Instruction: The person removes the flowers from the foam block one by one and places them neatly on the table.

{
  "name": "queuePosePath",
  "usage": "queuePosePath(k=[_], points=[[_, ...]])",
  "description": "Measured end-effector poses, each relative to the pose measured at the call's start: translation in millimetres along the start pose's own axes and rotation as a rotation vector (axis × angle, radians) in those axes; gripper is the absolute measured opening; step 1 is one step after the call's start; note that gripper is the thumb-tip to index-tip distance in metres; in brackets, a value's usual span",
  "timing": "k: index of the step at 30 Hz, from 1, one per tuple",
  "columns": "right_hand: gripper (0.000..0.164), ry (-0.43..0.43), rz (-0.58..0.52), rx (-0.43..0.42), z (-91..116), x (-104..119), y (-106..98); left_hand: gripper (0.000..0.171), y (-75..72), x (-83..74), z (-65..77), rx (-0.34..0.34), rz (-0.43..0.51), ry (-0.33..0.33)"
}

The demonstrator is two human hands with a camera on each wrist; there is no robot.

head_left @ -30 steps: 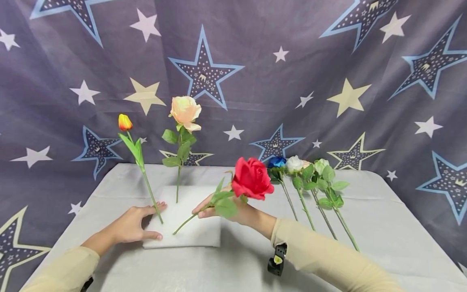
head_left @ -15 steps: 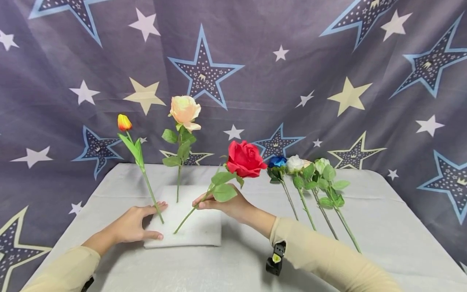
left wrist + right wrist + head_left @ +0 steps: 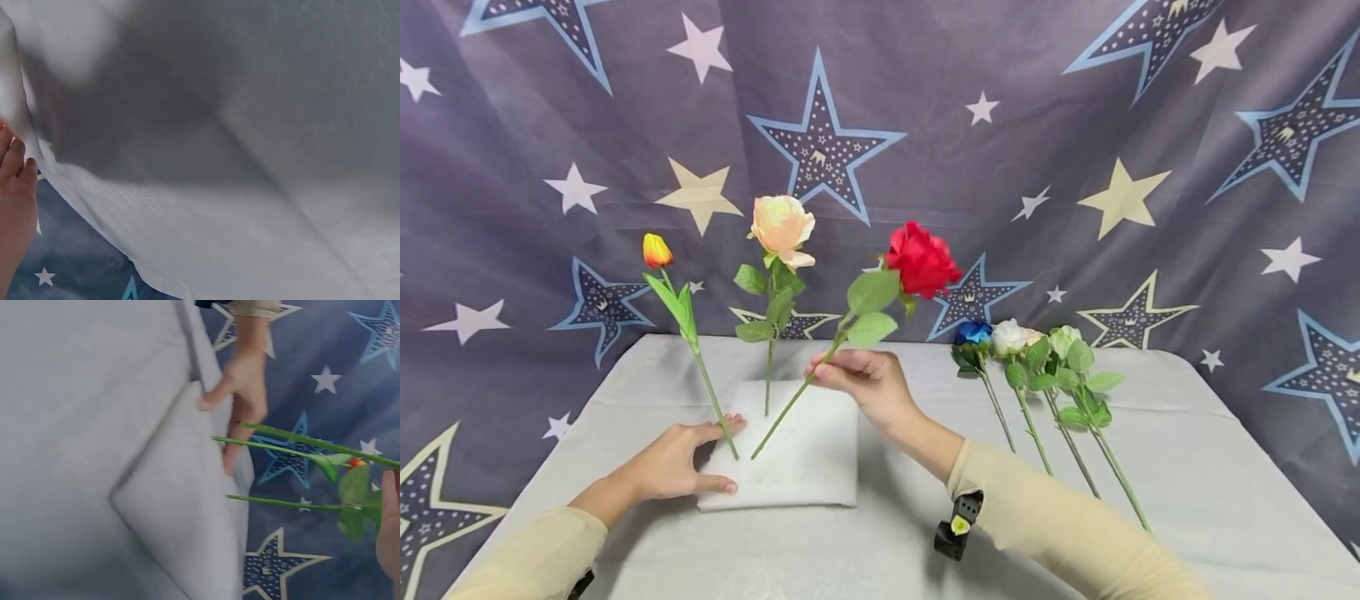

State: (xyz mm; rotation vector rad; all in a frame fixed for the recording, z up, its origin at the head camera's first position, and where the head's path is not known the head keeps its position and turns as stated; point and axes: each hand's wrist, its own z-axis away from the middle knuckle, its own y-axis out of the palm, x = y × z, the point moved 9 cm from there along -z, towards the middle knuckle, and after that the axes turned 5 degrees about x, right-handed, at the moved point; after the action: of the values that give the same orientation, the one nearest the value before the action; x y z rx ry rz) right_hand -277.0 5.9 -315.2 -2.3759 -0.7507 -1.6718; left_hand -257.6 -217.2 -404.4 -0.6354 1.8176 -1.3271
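In the head view my right hand pinches the green stem of a red rose. The rose leans right, and its bare stem end hangs over the white foam-like block. My left hand rests against the block's left side, fingers and thumb spread along it. From the block rise an orange-yellow tulip, tilted left, and a peach rose, nearly upright. The right wrist view shows the red rose's stem near the tulip's stem. At the left wrist view's edge, part of my left hand shows.
Several loose flowers lie on the table at the right: a blue rose, a white rose and others with green leaves. A grey-white cloth covers the table. Behind it hangs a dark curtain with stars.
My right hand has risen and turned the red rose from leaning low to more upright, its bloom higher. The stem end has shifted slightly back. My left hand has stayed at the block.
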Motion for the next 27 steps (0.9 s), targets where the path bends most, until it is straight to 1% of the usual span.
queuePosePath(k=[2,5,8,11,14,16,18,22,24,27], points=[[0.029,-0.014,-0.060,-0.027,-2.1,7.7,-5.8,0.083,-1.9,-0.1,-0.2,-0.005,-0.007,0.003],[0.023,0.016,-0.121,-0.077,-0.7,10.0,-16.7,0.083,-3.1,0.4,0.0,-0.005,-0.011,-0.003],[0.016,0.041,-0.143,-0.123,4.4,9.2,-29.4,0.084,-2.0,1.3,0.1,0.006,-0.009,-0.015],[0.018,0.063,-0.119,-0.142,11.0,9.3,-40.7,0.085,-1.2,0.8,0.2,0.012,-0.004,-0.024],[0.029,0.091,-0.085,-0.143,18.0,8.5,-50.1,0.086,0.0,0.3,1.3,0.018,0.003,-0.027],[0.033,0.119,-0.077,-0.145,22.9,6.4,-56.4,0.086,0.3,0.0,2.0,0.017,0.007,-0.026],[0.033,0.145,-0.085,-0.155,28.2,3.5,-63.6,0.085,0.3,0.1,2.1,0.017,0.009,-0.025],[0.028,0.202,-0.093,-0.176,39.1,-5.2,-79.9,0.085,-0.2,0.8,1.9,0.013,0.007,-0.022],[0.028,0.231,-0.061,-0.174,44.8,-9.5,-88.0,0.085,-0.4,0.8,1.7,0.010,0.004,-0.019],[0.033,0.265,0.016,-0.151,53.2,-14.8,-99.0,0.084,-0.4,0.2,1.3,0.005,0.005,-0.012]])
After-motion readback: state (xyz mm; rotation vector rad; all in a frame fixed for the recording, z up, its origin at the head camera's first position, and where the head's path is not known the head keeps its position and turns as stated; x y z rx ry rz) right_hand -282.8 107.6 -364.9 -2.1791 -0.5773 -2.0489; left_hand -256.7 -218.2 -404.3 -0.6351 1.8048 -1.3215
